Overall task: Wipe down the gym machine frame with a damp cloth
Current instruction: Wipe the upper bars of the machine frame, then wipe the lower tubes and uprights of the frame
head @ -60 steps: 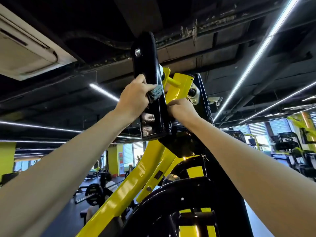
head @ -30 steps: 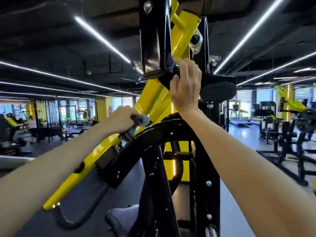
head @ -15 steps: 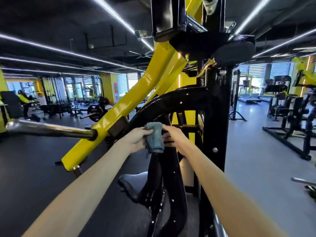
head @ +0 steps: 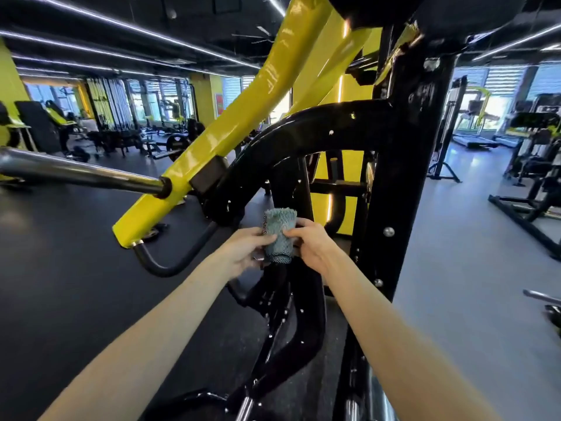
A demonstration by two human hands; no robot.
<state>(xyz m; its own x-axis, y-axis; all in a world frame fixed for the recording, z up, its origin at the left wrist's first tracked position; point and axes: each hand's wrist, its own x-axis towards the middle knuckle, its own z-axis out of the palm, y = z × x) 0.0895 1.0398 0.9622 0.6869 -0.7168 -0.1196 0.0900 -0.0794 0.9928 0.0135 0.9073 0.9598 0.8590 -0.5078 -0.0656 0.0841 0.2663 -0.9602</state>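
Note:
A folded grey-green cloth (head: 278,235) stands upright between my two hands, in front of the machine's black curved frame (head: 303,129). My left hand (head: 243,253) pinches its left edge and my right hand (head: 312,247) pinches its right edge. Both hands are at mid-height of the machine, just left of the black upright post (head: 403,177). The yellow lever arm (head: 243,110) slants up to the right above them. The lower end of the cloth hides part of my fingers.
A chrome bar (head: 76,173) juts left from the yellow arm at chest height. Black curved tubes (head: 291,329) run down below my hands. Other gym machines (head: 534,177) stand on the grey floor to the right, benches and racks (head: 121,135) far left.
Both hands came down from the top of the machine to mid-height. The cloth, held by the left hand alone before, is now held between both hands. The view tilted downward.

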